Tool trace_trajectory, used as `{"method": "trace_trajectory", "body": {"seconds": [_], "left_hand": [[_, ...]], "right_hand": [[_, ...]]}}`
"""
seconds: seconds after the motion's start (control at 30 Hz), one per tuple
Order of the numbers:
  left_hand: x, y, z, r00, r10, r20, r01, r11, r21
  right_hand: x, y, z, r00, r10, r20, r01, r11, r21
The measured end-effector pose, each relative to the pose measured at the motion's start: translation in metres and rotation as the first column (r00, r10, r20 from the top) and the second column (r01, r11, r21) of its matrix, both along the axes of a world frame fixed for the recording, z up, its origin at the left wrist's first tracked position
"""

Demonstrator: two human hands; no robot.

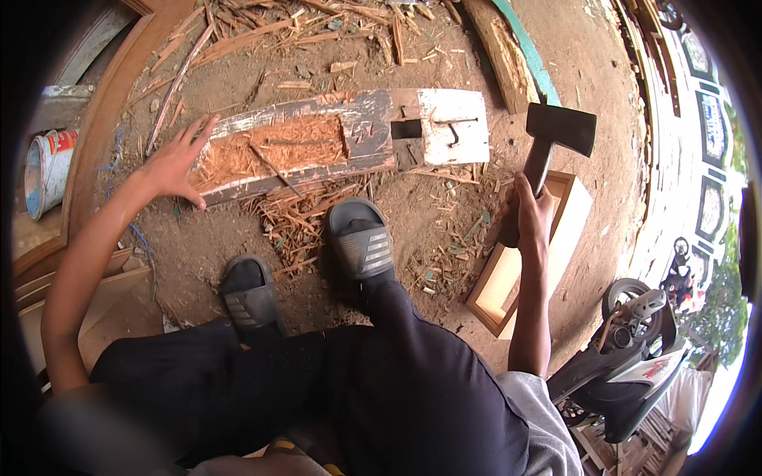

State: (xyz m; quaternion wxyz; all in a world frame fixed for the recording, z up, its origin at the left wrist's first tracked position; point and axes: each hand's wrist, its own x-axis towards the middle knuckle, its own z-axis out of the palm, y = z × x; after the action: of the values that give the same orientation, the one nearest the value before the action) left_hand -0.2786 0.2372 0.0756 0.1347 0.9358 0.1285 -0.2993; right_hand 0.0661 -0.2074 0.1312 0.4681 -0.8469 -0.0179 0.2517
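A weathered wooden plank (369, 131) lies across the ground in front of my feet. It has a rough, splintered recess, a square hole and a white-painted end (470, 149). My left hand (175, 163) is open at the plank's left end, thumb and fingers spread over its edges. In the recess lies a thin dark rod (275, 170), slanting over the near edge. Bent nails (454, 133) show on the white end. To the right of the plank, my right hand (533, 210) is closed round the handle of a hatchet (561, 127), its dark head raised.
Wood splinters (298, 226) litter the soil. Below the hatchet stands a pale wooden box frame (567, 226). A rough timber (500, 59) and green strip lie at the back. A paint bucket (51, 170) and wooden frame (99, 119) are at left, a motorcycle (627, 357) at right.
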Motion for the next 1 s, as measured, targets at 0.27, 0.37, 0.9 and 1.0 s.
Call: {"method": "trace_trajectory", "body": {"seconds": [0.27, 0.37, 0.9, 1.0], "left_hand": [[0.010, -0.008, 0.006, 0.997, 0.029, -0.075, -0.029, 1.000, 0.001], [0.004, -0.004, 0.003, 0.999, 0.008, -0.050, -0.008, 1.000, 0.006], [0.004, -0.003, 0.002, 0.997, 0.048, -0.061, -0.046, 0.999, 0.024], [0.003, -0.007, -0.002, 0.997, 0.056, -0.062, -0.056, 0.998, 0.004]], "right_hand": [[0.001, 0.048, 0.130, 0.906, -0.245, 0.346, -0.013, 0.798, 0.602], [-0.011, 0.063, 0.111, 0.915, -0.084, 0.394, -0.212, 0.731, 0.649], [-0.022, 0.096, 0.152, 0.978, -0.026, 0.207, -0.049, 0.936, 0.348], [0.000, 0.094, 0.180, 0.961, -0.012, 0.276, -0.140, 0.840, 0.524]]}}
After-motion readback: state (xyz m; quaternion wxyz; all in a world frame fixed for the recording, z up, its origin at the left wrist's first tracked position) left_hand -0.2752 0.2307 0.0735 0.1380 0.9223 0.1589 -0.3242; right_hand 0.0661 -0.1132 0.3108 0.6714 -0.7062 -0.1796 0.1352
